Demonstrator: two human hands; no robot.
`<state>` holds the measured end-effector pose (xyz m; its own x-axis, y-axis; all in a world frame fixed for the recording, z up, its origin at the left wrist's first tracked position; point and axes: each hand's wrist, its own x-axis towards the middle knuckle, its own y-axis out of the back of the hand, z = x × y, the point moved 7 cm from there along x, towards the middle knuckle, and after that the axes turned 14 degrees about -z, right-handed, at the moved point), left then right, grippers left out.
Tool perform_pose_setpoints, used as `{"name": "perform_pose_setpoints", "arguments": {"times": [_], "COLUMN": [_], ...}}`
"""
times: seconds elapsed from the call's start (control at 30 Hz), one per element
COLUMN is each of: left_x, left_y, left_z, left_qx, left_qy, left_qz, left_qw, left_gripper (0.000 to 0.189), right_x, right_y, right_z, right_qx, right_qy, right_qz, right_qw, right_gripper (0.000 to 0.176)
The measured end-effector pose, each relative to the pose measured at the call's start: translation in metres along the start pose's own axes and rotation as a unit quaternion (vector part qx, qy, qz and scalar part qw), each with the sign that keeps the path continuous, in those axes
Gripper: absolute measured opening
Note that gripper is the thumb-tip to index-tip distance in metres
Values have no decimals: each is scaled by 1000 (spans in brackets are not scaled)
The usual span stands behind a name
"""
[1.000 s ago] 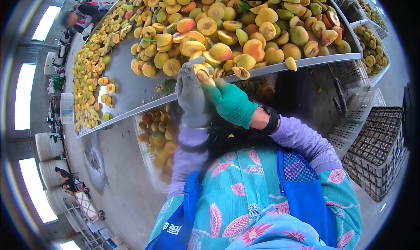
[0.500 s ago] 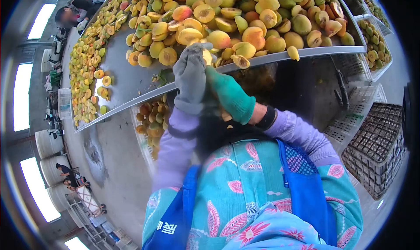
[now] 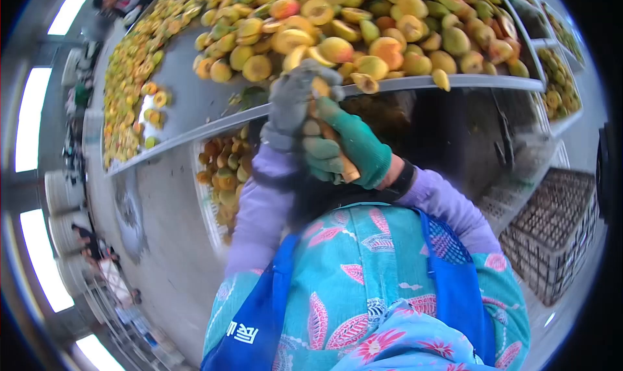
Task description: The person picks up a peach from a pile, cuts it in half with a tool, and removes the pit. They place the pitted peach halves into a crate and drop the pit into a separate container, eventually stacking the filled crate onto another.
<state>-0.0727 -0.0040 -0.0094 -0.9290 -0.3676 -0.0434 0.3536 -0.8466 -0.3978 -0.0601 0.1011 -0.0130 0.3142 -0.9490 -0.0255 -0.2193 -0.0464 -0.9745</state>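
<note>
My right hand (image 3: 350,144), in a green glove, is closed round a wooden handle (image 3: 349,168) whose far end points at my other hand. Against it, my left hand (image 3: 289,105), in a grey glove, has its fingers curled by a yellow fruit piece (image 3: 295,58); its hold is partly hidden. Both hands meet over the near rim of a metal table (image 3: 240,118). Just beyond them lies a large heap of yellow-orange fruit (image 3: 337,49), many pieces halved. One fruit half (image 3: 365,82) rests at the rim.
Below the table on the left stands a crate of fruit (image 3: 224,176). A dark plastic crate (image 3: 551,228) and a white crate (image 3: 519,189) are at the right, with a fruit-filled basket (image 3: 558,88) beyond. A person (image 3: 117,1) is at the upper left; others sit farther off.
My right hand has turned, showing its curled fingers and more of the wooden handle. My left hand has rolled over slightly. The whole view has shifted a little.
</note>
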Motion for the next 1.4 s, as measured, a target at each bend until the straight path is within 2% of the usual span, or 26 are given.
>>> {"name": "perform_pose_setpoints", "arguments": {"times": [0.07,0.13,0.17,0.23,0.37,0.47,0.57,0.6,0.67,0.7,0.73,0.77,0.8,0.83,0.87,0.9,0.93,1.0,1.03,1.07,1.13,1.17,1.23,1.3,1.33,1.4], "left_x": [-11,-25,-27,-56,-92,-82,-83,-98,-133,-158,-179,-190,-206,-188,-170,-124,-85,-7,16,31,48,41,11,-15,-28,-42], "left_y": [0,-3,-2,1,9,30,34,35,70,91,112,138,160,155,149,122,99,116,146,153,157,153,128,99,89,63], "left_z": [6,12,7,9,39,25,13,23,5,6,14,28,36,48,59,81,92,80,63,59,51,51,56,65,67,65], "left_qx": [13,-29,-167,-238,38,7,-261,-63,-253,-178,-98,194,464,550,629,555,661,756,751,755,759,674,470,367,312,401], "left_qy": [-35,-92,-117,-146,-63,-33,-85,-98,-127,-111,-98,22,137,164,189,143,126,175,255,232,196,197,190,92,42,-74], "left_qz": [6,73,77,93,205,159,186,305,182,242,293,290,269,269,271,321,214,154,205,191,162,168,182,178,178,208], "left_qw": [999,993,976,956,976,987,943,945,942,947,946,937,833,774,704,754,708,612,574,582,599,692,842,908,932,889], "left_gripper": [37,43,45,35,44,39,36,35,26,25,24,23,23,24,24,26,28,26,22,26,35,31,23,25,25,29], "right_x": [1,5,8,12,21,27,29,28,17,10,6,1,-3,-13,-9,-7,-5,0,2,6,13,18,31,44,50,54], "right_y": [3,-5,-13,-18,-22,-20,-35,-40,-28,-24,8,39,83,110,100,80,61,45,40,37,32,24,9,-4,-8,-7], "right_z": [1,3,5,22,43,45,39,39,30,18,18,16,21,26,17,12,9,-9,-15,-21,-50,-61,-76,-81,-79,-67], "right_qx": [-65,20,73,96,-16,151,208,207,141,102,97,92,103,118,63,8,-45,-147,-194,-210,-455,-564,-663,-763,-773,-767], "right_qy": [-9,-48,-58,-116,-157,-176,-139,-152,-132,-120,-132,-140,-138,-133,-128,-130,-132,-99,-84,-46,74,128,132,119,90,93], "right_qz": [62,-101,-158,-146,-143,-222,-297,-310,-267,-247,-148,-47,88,223,190,161,131,162,176,155,183,191,198,177,165,178], "right_qw": [996,993,983,978,977,947,922,915,944,956,975,985,981,959,971,978,981,971,961,964,868,793,710,610,605,610], "right_gripper": [43,42,41,39,36,37,38,39,38,38,38,38,38,37,38,39,39,40,40,38,40,41,41,41,34,36]}}
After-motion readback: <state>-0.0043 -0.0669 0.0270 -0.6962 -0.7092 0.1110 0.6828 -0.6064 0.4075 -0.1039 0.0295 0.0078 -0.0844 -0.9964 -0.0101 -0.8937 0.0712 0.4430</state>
